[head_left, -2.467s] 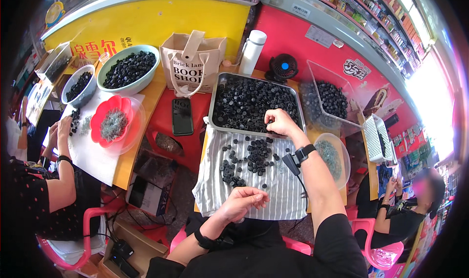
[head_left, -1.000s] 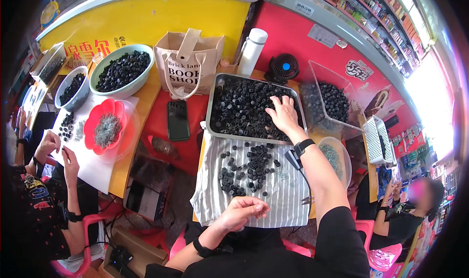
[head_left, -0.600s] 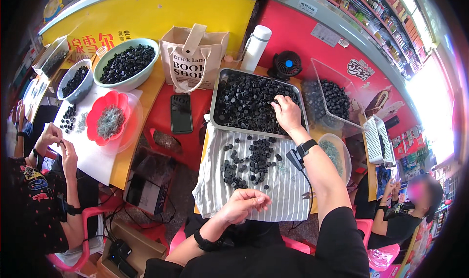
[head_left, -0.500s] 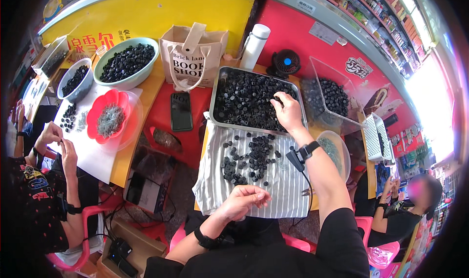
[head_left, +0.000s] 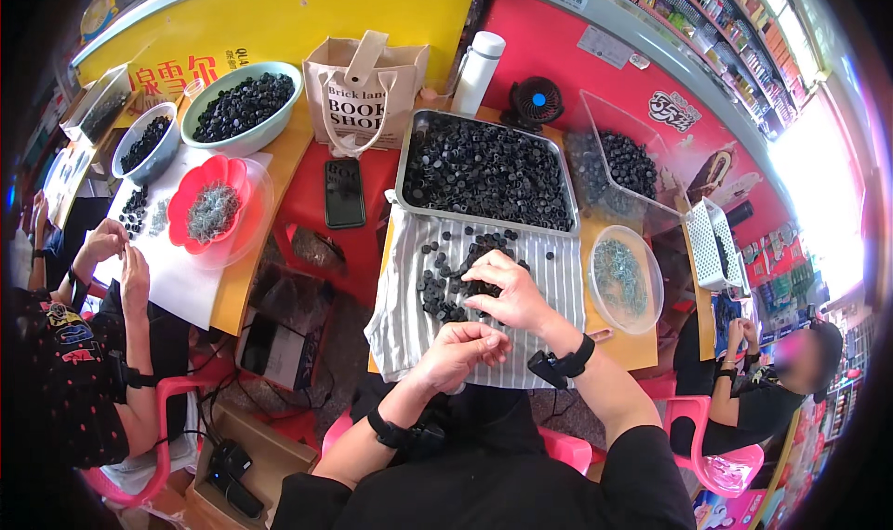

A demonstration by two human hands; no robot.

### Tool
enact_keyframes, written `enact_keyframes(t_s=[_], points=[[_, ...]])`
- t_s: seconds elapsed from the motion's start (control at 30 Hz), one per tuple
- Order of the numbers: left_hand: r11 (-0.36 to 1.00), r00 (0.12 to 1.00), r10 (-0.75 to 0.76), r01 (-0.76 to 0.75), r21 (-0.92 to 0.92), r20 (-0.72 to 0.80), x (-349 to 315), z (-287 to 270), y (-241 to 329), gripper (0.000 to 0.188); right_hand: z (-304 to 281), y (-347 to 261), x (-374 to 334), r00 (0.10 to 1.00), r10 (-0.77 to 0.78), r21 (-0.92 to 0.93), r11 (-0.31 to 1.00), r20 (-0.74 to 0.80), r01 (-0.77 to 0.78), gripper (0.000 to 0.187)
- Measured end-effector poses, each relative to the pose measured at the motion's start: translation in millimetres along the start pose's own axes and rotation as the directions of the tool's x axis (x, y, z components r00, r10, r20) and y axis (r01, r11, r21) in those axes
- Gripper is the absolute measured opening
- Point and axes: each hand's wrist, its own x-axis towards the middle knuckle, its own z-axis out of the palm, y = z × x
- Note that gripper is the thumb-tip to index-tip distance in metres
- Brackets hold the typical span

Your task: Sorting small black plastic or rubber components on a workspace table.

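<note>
My left hand is held low over the near edge of a striped grey cloth. Its thumb and fingers are pinched together, and whatever they hold is too small to make out. Just above it, my right hand reaches leftward over a loose pile of small black caps. Its thumb and forefinger are apart, with black caps showing in the gap. Beyond the cloth, a metal tray is filled with similar black pieces.
Right of the cloth is a round clear tub of thin metal pieces. A clear bin, small fan, white bottle, paper bag and phone stand around. At left, a co-worker's hands work beside a red bowl.
My right hand has come back from above the metal tray to the loose pile on the cloth, near my left hand. My left hand stays pinched in about the same place.
</note>
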Motion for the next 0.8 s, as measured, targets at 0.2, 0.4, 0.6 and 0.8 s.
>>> enact_keyframes(t_s=[0.2, 0.4, 0.6, 0.8], points=[[1.0, 1.0, 0.003, -0.003, -0.027, -0.002, -2.6, -3.0, -3.2, 0.02, -15.4, 2.2, -6.7, 0.995, -0.031, -0.006, 1.0, -0.1, 0.031, 0.027], [1.0, 1.0, -0.01, 0.01, -0.028, -0.019, -4.3, -4.9, -1.3, 0.02, -37.9, 45.2, 15.1, 0.916, 0.241, 0.162, 0.967, -0.321, -0.197, 0.016], [0.998, 1.0, -0.023, 0.023, -0.053, 0.01, -0.3, -4.0, -2.9, 0.02, -78.2, 105.2, 61.4, 0.9, 0.22, -0.178, 0.936, -0.376, -0.303, 0.029], [0.998, 0.999, -0.048, 0.047, -0.049, -0.02, -1.6, -5.9, -1.0, 0.021, -70.4, 123.8, 89.6, 0.942, 0.278, -0.341, 0.881, -0.189, -0.329, 0.033]])
